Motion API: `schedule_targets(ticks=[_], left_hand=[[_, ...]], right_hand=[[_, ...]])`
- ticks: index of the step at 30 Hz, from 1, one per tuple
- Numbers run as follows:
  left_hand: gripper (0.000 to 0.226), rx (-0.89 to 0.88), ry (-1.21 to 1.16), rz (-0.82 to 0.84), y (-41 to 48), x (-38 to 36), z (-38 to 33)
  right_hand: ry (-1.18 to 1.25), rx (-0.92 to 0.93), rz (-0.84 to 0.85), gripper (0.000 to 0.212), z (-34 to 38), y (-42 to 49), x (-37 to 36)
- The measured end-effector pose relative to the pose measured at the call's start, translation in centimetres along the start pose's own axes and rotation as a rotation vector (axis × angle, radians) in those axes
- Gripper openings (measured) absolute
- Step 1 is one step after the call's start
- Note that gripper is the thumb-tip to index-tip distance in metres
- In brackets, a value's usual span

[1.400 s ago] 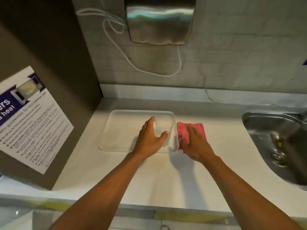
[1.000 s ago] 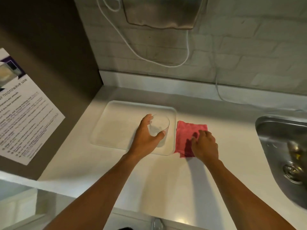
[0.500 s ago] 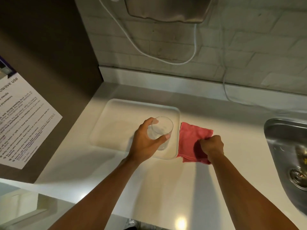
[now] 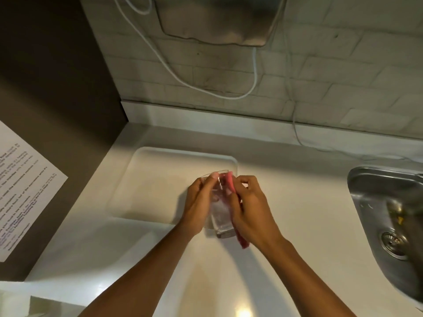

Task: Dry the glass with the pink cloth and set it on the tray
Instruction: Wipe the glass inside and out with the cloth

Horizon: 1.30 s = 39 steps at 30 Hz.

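The fingers (image 4: 214,177) of the left hand (image 4: 198,203) wrap the left side of the glass (image 4: 219,211), thumb tip up at the rim, gripping it tilted with its mouth pointing away and its thick base toward the person. The right hand (image 4: 248,210) presses the pink cloth (image 4: 230,184) against the right wall of the glass, fingers clenched over the fabric; a strip of it shows at the rim and a tail hangs below the palm near the base.

Half a second ago the glass stood on the near right corner of the tray (image 4: 160,179) in the left hand's hold, while the right hand was bunching the cloth on the counter (image 4: 297,191) beside it. Now glass and cloth are both lifted and brought together just above the tray's near right corner and the counter edge. That suggests the drying has only begun: the outside is under the cloth, and whether the inside has been reached cannot be told. The tray sits bare, ready to receive it. The sink (image 4: 389,202) lies well apart to the right.
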<state>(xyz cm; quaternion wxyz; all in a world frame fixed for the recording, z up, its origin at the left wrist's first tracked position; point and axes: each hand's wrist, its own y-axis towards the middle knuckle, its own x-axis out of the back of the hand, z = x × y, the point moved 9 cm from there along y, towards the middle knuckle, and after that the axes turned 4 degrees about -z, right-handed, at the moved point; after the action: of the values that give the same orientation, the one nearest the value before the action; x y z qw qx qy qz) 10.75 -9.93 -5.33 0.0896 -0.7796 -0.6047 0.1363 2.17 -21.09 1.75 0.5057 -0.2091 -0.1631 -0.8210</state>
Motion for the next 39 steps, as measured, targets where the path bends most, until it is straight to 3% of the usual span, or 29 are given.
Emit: schedule_targets(ticks=[2,4,5,13,18,23,32,36,39], left_hand=[[0.054,0.147,-0.188,0.108,-0.4,-0.9,0.8],[0.066,0.336,-0.404,0.283,-1.7,-2.8,1.3],[0.068,0.364,-0.441,0.326,-2.1,-3.1,1.2],[0.065,0.307,-0.385,0.121,-1.4,-0.9,0.7],[0.063,0.381,-0.457,0.142,-1.6,-1.1,1.0],[0.069,0.38,-0.456,0.102,-0.8,-1.6,-0.1],[0.068,0.277,-0.371,0.123,-0.6,-0.1,-1.3],[0.072,0.286,-0.38,0.081,-1.0,1.0,-1.4],[0.057,0.287,-0.392,0.113,-1.9,0.4,-0.6]], right_hand=[[-0.168,0.155,0.013,0.041,2.4,-1.2,-0.1],[-0.476,0.336,0.035,0.056,3.9,-2.5,-0.8],[-0.491,0.351,0.05,0.062,4.1,-2.9,-1.1],[0.153,0.111,0.156,0.062,3.6,-3.4,-2.4],[-0.06,0.127,0.13,0.065,3.7,-4.1,-2.8],[-0.271,0.195,0.142,0.054,4.5,-2.2,-2.7],[-0.118,0.148,0.099,0.057,6.4,-0.8,-2.4],[-0.289,0.205,0.219,0.063,6.2,-4.7,-3.9],[-0.364,0.216,0.185,0.065,6.7,-3.8,-3.9]])
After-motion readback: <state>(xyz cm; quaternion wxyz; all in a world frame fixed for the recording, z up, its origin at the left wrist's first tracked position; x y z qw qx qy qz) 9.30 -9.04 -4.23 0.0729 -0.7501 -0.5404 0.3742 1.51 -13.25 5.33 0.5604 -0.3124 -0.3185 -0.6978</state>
